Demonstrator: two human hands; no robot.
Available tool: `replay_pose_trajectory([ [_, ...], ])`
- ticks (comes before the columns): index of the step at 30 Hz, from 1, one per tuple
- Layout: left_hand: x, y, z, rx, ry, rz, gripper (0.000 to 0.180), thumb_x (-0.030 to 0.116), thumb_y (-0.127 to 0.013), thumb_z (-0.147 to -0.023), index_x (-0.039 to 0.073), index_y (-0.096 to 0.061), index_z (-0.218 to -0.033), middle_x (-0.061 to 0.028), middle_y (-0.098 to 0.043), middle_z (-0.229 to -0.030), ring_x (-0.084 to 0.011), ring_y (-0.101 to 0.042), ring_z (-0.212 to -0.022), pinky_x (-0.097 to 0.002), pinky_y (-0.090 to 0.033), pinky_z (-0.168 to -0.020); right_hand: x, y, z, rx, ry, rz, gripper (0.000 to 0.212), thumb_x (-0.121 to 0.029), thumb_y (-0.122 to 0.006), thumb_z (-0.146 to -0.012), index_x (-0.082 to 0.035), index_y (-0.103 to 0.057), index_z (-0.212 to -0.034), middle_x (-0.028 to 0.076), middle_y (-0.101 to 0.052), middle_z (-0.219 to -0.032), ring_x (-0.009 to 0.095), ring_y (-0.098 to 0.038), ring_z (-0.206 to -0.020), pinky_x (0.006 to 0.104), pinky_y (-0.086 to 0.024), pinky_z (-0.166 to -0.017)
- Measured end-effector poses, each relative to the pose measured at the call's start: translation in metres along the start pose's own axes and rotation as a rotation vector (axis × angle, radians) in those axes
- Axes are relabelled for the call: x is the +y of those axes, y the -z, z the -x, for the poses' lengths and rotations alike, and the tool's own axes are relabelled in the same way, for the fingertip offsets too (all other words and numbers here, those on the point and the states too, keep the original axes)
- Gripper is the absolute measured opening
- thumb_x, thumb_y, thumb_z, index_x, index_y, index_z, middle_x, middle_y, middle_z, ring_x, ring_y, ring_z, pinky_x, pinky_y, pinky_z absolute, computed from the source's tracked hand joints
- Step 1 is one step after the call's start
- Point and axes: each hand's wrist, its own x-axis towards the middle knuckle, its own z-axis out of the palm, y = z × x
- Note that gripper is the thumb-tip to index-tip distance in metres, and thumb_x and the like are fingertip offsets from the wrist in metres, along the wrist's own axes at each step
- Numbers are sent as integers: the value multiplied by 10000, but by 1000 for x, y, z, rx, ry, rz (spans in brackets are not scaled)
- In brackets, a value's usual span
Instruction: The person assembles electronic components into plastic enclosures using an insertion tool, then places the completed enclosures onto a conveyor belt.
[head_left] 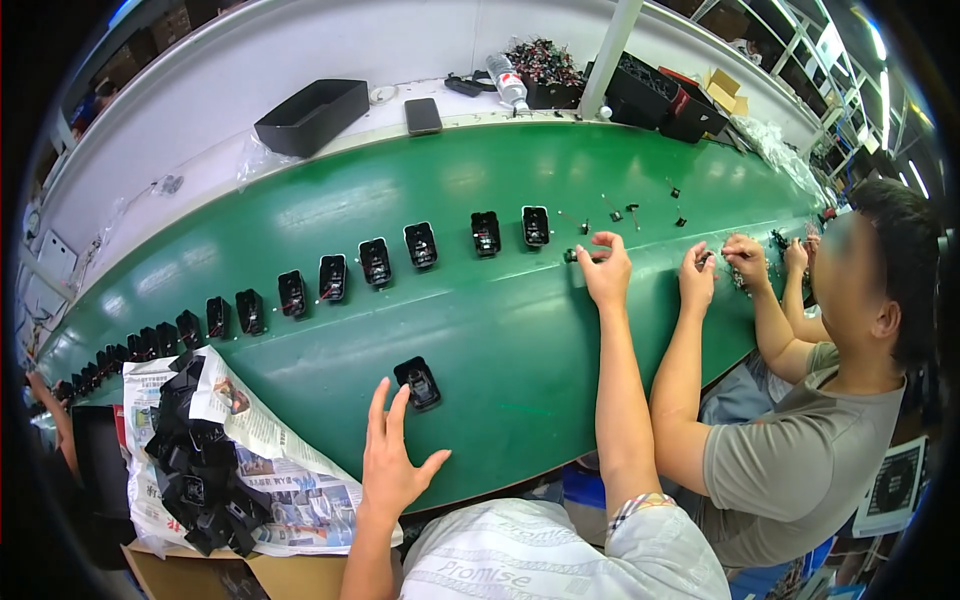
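My left hand [395,465] is open, fingers and thumb spread, its fingertips at the near edge of a black plastic housing [424,388] lying on the green table. Farther right, my right hand [607,275] is curled with thumb and fingers close around a small dark component [571,256], whose end shows beside the thumb. Past that hand lie several small dark parts with thin wire leads [614,214]. Across the table runs a line of black housings [421,245] with dark and red wiring inside; the nearest to my right hand is the end housing [535,227].
At my left, a heap of black plastic parts [205,470] rests on newspaper [300,500] over a cardboard box [190,575]. A co-worker [800,470] sits close on my right, handling small parts. Along the back stand a black bin [312,115], a bottle [507,82] and a dark flat device [423,116].
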Motion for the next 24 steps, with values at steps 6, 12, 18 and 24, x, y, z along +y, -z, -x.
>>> replay_pose_trajectory([
  [6,-4,-13,-19,81,-73,-75,977,131,-853,-625,56,-329,-1446,-180,-356,-1465,-375,-451,-1230,-433,-403,-1022,10,2,-16,-241,90,197,227,-132,-792,-724,-44,-714,-918,115,-677,-898,199,-663,-724,324,-528,-663],
  [12,-21,-35,-37,97,-107,-205,941,121,-847,-627,46,-350,-1422,-176,-439,-1405,-374,-460,-1227,-426,-371,-1041,12,2,-5,1,294,243,163,-149,-790,-736,-33,-722,-828,126,-654,-867,247,-661,-699,349,-526,-656],
  [18,-15,-27,-27,171,15,269,777,99,-819,-654,54,-433,-1327,-115,-530,-1300,-259,-550,-1159,-361,-452,-951,-54,0,39,-116,44,-255,103,-64,-732,-809,9,-703,-876,83,-688,-843,140,-648,-708,263,-508,-649],
  [24,21,-11,-40,20,-123,407,843,140,-834,-650,66,-438,-1391,-103,-458,-1295,-212,-526,-1141,-348,-484,-909,-160,61,122,-511,42,-609,132,70,-722,-769,18,-690,-886,85,-689,-868,129,-644,-798,231,-511,-685],
])
